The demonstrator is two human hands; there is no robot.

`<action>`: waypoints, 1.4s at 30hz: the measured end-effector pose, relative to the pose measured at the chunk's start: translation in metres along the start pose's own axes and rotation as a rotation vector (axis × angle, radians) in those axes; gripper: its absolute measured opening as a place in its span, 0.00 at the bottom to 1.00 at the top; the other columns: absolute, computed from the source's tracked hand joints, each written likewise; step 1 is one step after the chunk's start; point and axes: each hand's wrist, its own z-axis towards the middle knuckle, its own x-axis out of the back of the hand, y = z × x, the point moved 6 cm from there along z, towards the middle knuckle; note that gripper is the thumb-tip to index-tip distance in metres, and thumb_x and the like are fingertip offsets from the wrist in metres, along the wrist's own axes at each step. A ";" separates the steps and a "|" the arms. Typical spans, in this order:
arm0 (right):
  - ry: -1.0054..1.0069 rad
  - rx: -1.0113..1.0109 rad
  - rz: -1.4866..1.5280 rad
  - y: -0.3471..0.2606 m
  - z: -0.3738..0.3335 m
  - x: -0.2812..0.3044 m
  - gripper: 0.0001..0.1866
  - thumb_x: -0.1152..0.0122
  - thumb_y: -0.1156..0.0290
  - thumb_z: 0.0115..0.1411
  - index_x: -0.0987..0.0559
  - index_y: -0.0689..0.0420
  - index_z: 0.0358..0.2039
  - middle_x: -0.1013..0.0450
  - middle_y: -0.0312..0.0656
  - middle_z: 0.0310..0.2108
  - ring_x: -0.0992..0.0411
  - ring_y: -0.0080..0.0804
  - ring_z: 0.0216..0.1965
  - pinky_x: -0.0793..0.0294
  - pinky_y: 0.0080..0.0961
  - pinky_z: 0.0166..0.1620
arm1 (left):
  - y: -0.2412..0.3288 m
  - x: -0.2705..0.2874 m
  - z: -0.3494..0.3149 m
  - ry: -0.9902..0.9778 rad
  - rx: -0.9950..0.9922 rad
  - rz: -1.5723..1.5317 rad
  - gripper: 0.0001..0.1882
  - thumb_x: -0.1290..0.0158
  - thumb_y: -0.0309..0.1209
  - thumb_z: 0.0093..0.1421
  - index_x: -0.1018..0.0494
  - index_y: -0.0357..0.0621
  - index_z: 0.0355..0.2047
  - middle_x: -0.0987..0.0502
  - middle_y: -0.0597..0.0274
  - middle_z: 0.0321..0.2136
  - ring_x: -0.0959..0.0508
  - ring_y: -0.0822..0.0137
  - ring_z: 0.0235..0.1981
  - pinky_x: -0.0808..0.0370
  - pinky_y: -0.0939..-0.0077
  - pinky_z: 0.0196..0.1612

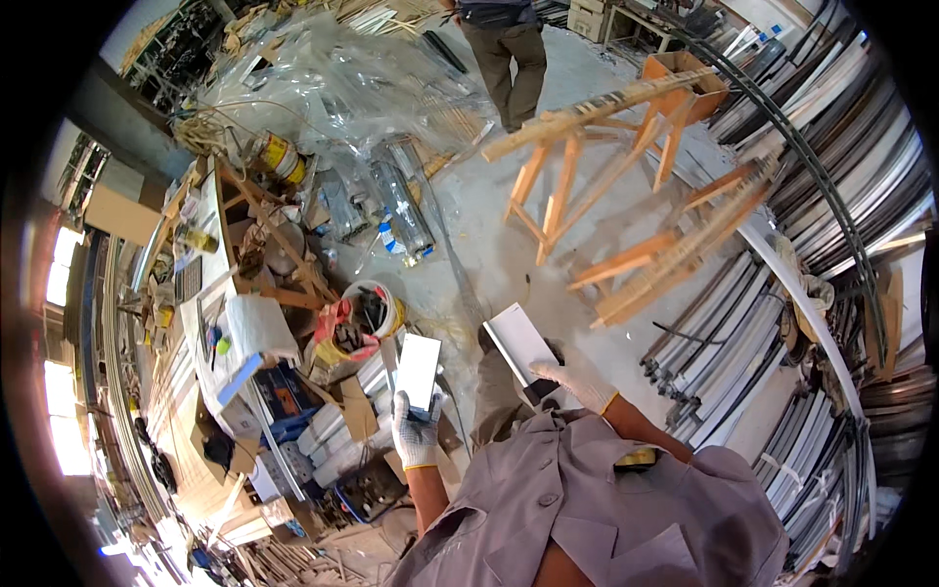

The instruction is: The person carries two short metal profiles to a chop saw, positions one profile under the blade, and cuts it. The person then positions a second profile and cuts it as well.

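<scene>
My left hand (416,435), in a white knit work glove, is closed on the lower end of a short white rectangular profile piece (420,367). The piece points away from me, its broad flat face turned up. My right hand (584,385), gloved alike, grips the lower right part of a second white profile piece (520,335), which leans up to the left and has a raised lip along its left edge. A dark end (541,390) shows below this piece; what it belongs to I cannot make out. The two pieces are apart.
Wooden sawhorses (562,186) stand ahead to the right. Long metal profiles (724,342) lie stacked on the right. A bucket (377,305) of tools stands near a cluttered workbench (210,220) at left. Plastic sheeting (333,78) covers the floor ahead, where another person (504,59) stands.
</scene>
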 end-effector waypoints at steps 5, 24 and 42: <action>0.087 -0.014 -0.012 -0.068 0.152 0.011 0.31 0.31 0.60 0.65 0.25 0.68 0.61 0.20 0.44 0.49 0.23 0.28 0.49 0.23 0.28 0.53 | 0.023 -0.093 0.167 -0.039 0.050 0.021 0.21 0.39 0.40 0.69 0.27 0.45 0.58 0.20 0.55 0.52 0.18 0.54 0.50 0.16 0.49 0.48; 0.389 0.052 0.176 -0.204 0.643 0.115 0.41 0.30 0.43 0.61 0.23 0.75 0.53 0.19 0.57 0.42 0.19 0.45 0.39 0.21 0.37 0.45 | 0.110 -0.525 0.603 -0.210 0.252 0.407 0.23 0.40 0.45 0.69 0.25 0.45 0.57 0.22 0.56 0.54 0.23 0.50 0.54 0.22 0.42 0.55; 1.047 -0.184 0.275 -0.323 0.851 0.326 0.43 0.34 0.45 0.63 0.26 0.74 0.61 0.20 0.55 0.51 0.21 0.38 0.51 0.25 0.31 0.56 | -0.033 -0.896 0.960 -0.373 0.510 0.715 0.17 0.37 0.42 0.67 0.25 0.52 0.52 0.21 0.60 0.51 0.21 0.54 0.51 0.21 0.45 0.50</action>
